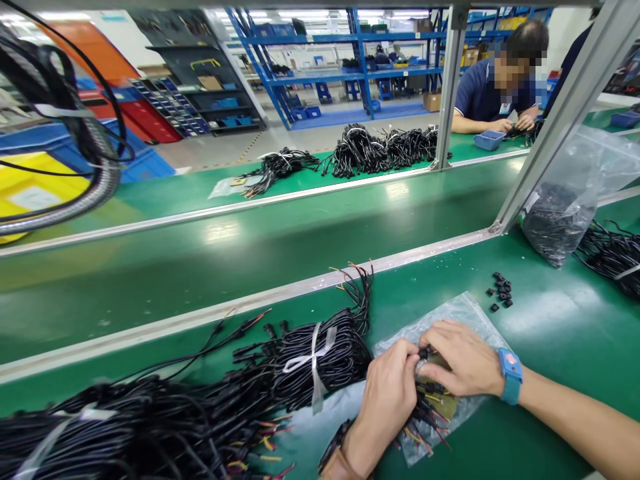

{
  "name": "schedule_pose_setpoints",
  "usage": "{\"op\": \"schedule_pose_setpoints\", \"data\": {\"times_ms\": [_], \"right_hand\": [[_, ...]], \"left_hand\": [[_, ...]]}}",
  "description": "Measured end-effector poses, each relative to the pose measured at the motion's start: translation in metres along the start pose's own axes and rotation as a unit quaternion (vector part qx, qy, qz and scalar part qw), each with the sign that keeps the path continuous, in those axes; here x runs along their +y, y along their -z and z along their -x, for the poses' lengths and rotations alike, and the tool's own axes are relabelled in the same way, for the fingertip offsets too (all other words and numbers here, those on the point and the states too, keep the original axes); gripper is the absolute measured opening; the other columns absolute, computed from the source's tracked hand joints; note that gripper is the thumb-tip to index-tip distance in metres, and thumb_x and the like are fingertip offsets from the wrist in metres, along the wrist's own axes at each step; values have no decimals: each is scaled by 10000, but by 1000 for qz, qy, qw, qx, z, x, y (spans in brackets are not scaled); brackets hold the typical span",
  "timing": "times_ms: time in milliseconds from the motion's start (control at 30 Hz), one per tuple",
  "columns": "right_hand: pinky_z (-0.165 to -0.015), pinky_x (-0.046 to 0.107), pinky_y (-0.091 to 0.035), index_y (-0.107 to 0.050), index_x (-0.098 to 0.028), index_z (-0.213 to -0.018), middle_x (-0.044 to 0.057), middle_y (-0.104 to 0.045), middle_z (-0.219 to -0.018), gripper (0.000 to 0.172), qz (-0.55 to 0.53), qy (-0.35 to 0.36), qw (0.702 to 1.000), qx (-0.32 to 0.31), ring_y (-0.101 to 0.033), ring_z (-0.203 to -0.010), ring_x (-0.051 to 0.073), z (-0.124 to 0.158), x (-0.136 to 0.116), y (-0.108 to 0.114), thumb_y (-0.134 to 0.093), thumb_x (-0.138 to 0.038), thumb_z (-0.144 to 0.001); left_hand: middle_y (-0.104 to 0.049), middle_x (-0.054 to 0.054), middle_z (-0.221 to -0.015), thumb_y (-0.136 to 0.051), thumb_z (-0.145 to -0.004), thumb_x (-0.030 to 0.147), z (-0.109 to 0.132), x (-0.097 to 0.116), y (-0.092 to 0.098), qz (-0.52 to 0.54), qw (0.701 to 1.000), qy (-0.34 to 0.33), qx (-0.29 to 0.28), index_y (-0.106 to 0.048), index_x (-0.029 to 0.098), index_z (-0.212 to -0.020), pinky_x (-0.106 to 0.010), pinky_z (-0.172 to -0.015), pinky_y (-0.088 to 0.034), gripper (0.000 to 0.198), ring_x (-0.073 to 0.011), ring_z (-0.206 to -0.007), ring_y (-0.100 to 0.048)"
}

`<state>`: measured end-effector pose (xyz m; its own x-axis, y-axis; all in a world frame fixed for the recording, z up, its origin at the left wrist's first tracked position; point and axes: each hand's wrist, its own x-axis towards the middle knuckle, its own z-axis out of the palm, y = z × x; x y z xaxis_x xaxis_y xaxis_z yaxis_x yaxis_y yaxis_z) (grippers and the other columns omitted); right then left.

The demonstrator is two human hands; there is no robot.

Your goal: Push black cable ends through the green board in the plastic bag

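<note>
- Centrally, the right hand (457, 360) has its thumb and fingers bent around a small black connector (425, 352), its grip closed on it.
- The left hand (393, 390) meets it from the other side, fingers curled and fingertips at the connector; I cannot tell whether its grip clenches the piece, since the knuckles hide it.
- Below the fingers, cable ends with red and yellow wires (425, 423) fan out over a clear plastic bag (467, 312) lying flat on the green bench (575, 340).
- A blue wristband (511, 379) circles the right wrist; a watch with a brown strap (340, 461) is on the left.
- Just beside the left hand lies a coiled black cable bundle (345, 353), tied with a white strip (314, 363); another tied bundle (95, 443) fills the lower left corner.
- Beyond the right hand sit loose black caps (505, 293), near an upright clear bag of black parts (553, 223).
- Across the line, a co-worker in a navy shirt (473, 90) handles black cables behind a blue tray (489, 140).
</note>
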<state>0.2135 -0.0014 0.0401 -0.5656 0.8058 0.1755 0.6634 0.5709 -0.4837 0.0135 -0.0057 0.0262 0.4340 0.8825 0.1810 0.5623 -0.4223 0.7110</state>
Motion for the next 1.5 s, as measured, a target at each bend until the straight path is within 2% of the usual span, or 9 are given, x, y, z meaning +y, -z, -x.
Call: {"op": "schedule_pose_setpoints", "data": {"times_ms": [133, 267, 500, 667, 833, 900, 1000, 1133, 1500], "right_hand": [[-795, 363, -400, -568, -190, -1029, 51, -628, -916, 109, -3, 8, 1000, 7, -558, -842, 222, 2, 4, 3, -506, -279, -1023], [-779, 358, -391, -572, -191, -1019, 41, -622, -891, 111, -3, 18, 1000, 11, -552, -816, 215, 2, 7, -1, -517, -288, -1025], [-731, 354, -368, -577, -189, -885, 24, -604, -764, 358, 13, 46, 999, 14, -535, -748, 203, 0, 7, -9, -359, -372, -1102], [-731, 354, -367, -573, -191, -822, 12, -617, -735, 420, 27, 64, 998, 9, -540, -744, 196, -3, 7, -11, -383, -432, -1109], [-777, 366, -391, -587, -188, -986, 28, -643, -853, 251, 7, 28, 1000, 1, -571, -815, 213, -2, 4, -6, -537, -425, -1048], [-796, 367, -402, -574, -185, -1064, 44, -645, -928, 190, -13, 19, 1000, 7, -571, -846, 218, 0, 3, -3, -584, -368, -1011], [-787, 362, -410, -570, -189, -1060, 50, -627, -920, 103, -20, 16, 1000, 17, -556, -841, 220, 1, 4, -1, -540, -272, -1006], [-780, 365, -411, -571, -190, -1053, 52, -612, -901, 92, -21, 17, 999, 24, -547, -830, 225, 1, 7, -2, -514, -246, -1007], [-756, 364, -376, -604, -193, -1013, 30, -629, -848, 160, -12, 44, 999, 20, -543, -820, 211, 1, 6, -6, -481, -285, -1054]], "left_hand": [[-626, -28, -885, -423, -1017, 196, -1, 3, 2, 9, 1000, -10, 3, -536, 218, -971, -299, -726, -433, 124, -189, -812, -615], [-582, -10, -778, -417, -1008, 177, 0, 2, 2, -7, 1000, -12, 12, -509, 214, -854, -285, -652, -404, 182, -173, -704, -578], [-569, 3, -701, -416, -982, 141, 1, 0, 0, -18, 1000, -13, 19, -495, 214, -807, -269, -577, -367, 205, -157, -618, -556], [-558, 6, -677, -417, -964, 121, 0, 0, 1, -15, 999, -25, 20, -496, 215, -782, -269, -573, -366, 220, -154, -600, -550], [-590, 5, -711, -432, -969, 124, 0, 1, 1, 7, 1000, -12, 25, -504, 217, -806, -266, -588, -383, 201, -157, -638, -582], [-597, 1, -736, -427, -986, 141, -1, 2, 2, 12, 1000, -5, 21, -519, 216, -832, -273, -611, -402, 194, -160, -654, -584], [-604, -14, -794, -421, -1003, 165, -1, 4, 3, 12, 1000, -9, 13, -538, 213, -890, -288, -661, -431, 169, -173, -718, -599], [-613, -31, -870, -443, -992, 163, -3, 7, 6, 11, 1000, -17, 19, -544, 208, -942, -302, -717, -453, 121, -188, -808, -614], [-564, -7, -744, -415, -985, 135, 1, -1, 1, 15, 999, -12, 34, -505, 209, -813, -283, -632, -395, 208, -163, -678, -553]]}}
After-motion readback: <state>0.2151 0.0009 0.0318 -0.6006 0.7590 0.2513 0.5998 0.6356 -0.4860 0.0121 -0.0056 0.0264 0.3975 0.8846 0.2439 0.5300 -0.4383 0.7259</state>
